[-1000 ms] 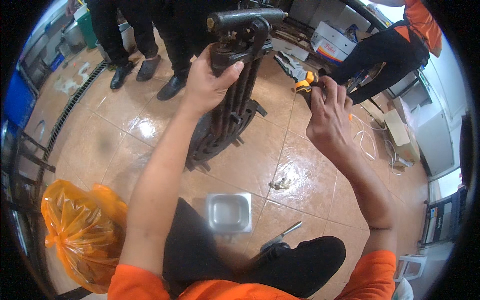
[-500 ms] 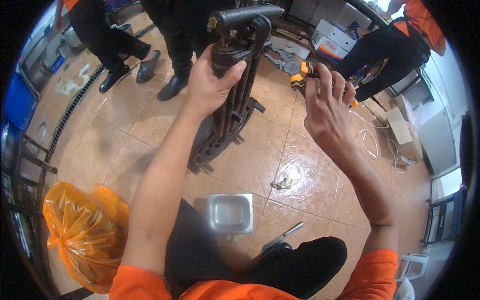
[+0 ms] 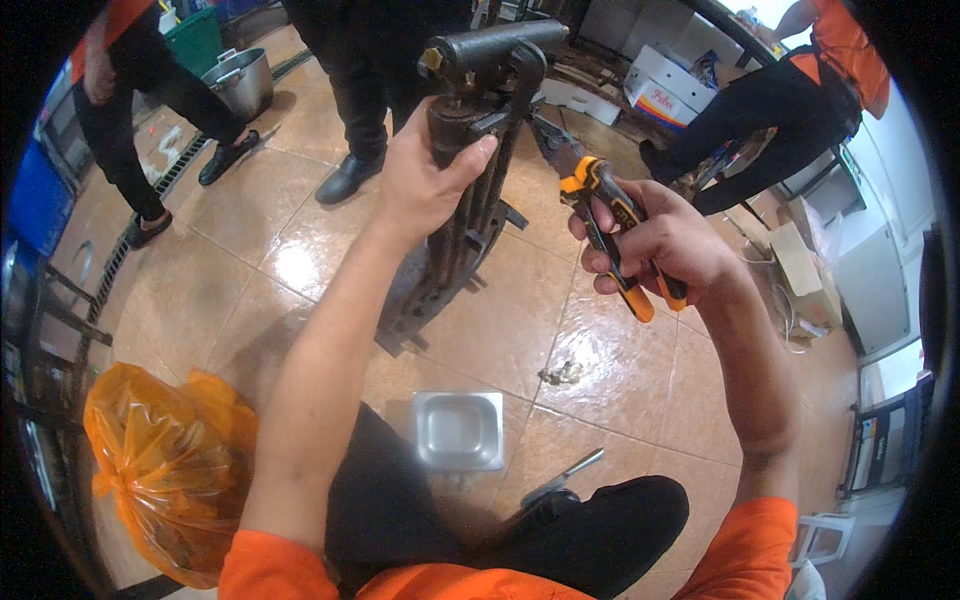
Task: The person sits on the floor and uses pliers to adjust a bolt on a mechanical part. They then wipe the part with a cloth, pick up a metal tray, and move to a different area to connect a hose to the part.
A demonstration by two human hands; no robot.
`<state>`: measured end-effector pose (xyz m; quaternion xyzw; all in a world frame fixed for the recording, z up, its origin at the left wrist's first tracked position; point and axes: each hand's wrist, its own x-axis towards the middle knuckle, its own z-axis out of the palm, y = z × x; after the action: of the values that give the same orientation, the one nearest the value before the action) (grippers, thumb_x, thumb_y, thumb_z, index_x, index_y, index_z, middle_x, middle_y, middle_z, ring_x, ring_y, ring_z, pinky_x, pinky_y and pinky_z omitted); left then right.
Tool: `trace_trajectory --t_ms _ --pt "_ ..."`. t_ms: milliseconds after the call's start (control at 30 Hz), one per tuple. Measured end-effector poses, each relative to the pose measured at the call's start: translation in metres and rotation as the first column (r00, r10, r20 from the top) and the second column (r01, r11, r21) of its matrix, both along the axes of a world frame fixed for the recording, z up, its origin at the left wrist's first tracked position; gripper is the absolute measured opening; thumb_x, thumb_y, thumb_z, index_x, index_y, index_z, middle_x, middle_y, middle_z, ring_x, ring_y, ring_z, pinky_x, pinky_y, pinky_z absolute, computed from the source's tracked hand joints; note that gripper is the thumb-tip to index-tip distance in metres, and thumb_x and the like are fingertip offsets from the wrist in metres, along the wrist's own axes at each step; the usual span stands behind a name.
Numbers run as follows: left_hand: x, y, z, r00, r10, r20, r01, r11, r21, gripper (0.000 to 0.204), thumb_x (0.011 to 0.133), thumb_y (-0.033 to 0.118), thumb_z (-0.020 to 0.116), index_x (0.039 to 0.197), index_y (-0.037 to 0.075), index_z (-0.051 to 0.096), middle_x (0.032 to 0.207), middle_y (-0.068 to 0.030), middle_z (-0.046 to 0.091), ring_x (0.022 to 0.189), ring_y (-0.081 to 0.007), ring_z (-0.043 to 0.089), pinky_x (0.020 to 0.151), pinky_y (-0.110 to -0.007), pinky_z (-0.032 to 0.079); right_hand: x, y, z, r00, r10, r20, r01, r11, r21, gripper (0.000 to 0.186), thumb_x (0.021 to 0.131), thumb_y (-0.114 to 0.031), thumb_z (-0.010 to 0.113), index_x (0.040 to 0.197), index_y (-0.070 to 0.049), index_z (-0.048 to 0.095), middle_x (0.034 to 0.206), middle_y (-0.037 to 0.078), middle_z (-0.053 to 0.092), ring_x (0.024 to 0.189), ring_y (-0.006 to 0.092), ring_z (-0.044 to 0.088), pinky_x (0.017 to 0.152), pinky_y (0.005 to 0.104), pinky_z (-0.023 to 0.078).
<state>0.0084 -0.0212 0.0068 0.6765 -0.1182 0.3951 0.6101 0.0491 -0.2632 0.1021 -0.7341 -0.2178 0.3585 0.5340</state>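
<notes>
Across the head view, I am holding a black metal pipe assembly at a tilt over the tiled floor, the fingers of my left hand wrapping its upper end. To the assembly's right, the fingers of my right hand are closing around orange-and-black pliers, whose tips are pointing toward it; I cannot tell whether they are touching. Work seems under way: the crosspipe is sitting attached on top, but how much is remaining I cannot tell. The assembly is looking dark and worn, its ringed base spreading below.
</notes>
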Motion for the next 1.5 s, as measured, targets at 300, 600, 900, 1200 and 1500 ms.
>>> trace_trajectory --t_ms 300,600,900,1200,1500 --pt "0.005 0.016 -0.003 0.996 0.092 0.0 -0.092 0.995 0.033 0.036 0.088 0.017 0.071 0.115 -0.003 0.057 0.102 -0.0068 0.068 0.093 -0.0133 0.063 0.084 -0.029 0.049 0.015 -0.006 -0.019 0.461 0.286 0.84 0.186 0.894 -0.407 0.039 0.069 0.002 0.057 0.108 0.002 0.055 0.105 0.02 0.054 0.1 0.0309 0.054 0.081 0.0471 0.045" --pt "0.001 0.012 -0.001 0.999 0.04 -0.011 -0.04 0.999 0.007 0.034 0.092 0.019 0.069 0.118 -0.001 0.057 0.105 -0.0042 0.065 0.096 -0.0114 0.058 0.088 -0.027 0.046 0.001 0.016 -0.037 -0.267 0.418 0.868 0.498 0.832 -0.247 0.033 0.079 -0.003 0.058 0.112 0.001 0.055 0.122 0.02 0.047 0.115 0.0366 0.045 0.093 0.0562 0.038" --pt "-0.002 0.011 -0.001 0.999 -0.022 -0.03 0.022 1.0 -0.009 0.04 0.09 0.019 0.071 0.121 -0.001 0.056 0.109 -0.0051 0.065 0.099 -0.0122 0.059 0.09 -0.028 0.046 -0.013 0.026 -0.027 0.063 0.434 0.899 0.497 0.767 -0.405 0.031 0.076 0.0 0.059 0.105 0.005 0.052 0.111 0.021 0.05 0.103 0.0386 0.053 0.085 0.0531 0.044" --pt "-0.008 0.003 0.002 0.996 -0.056 -0.069 0.057 0.998 0.011 0.042 0.089 0.016 0.071 0.123 -0.002 0.054 0.109 -0.0061 0.065 0.1 -0.0124 0.059 0.09 -0.028 0.047 -0.006 0.013 -0.004 0.361 0.419 0.833 0.301 0.793 -0.529 0.032 0.07 0.006 0.056 0.101 0.004 0.049 0.11 0.023 0.051 0.101 0.0427 0.053 0.081 0.0526 0.045" --pt "0.009 -0.002 0.001 0.994 0.108 0.026 -0.11 0.99 0.087 0.042 0.092 0.02 0.068 0.122 -0.004 0.051 0.108 -0.0086 0.063 0.099 -0.0149 0.058 0.09 -0.029 0.046 -0.009 0.007 -0.021 -0.009 0.373 0.928 0.435 0.837 -0.332 0.032 0.072 0.0 0.058 0.103 0.003 0.05 0.114 0.024 0.045 0.109 0.0419 0.047 0.086 0.0613 0.039"
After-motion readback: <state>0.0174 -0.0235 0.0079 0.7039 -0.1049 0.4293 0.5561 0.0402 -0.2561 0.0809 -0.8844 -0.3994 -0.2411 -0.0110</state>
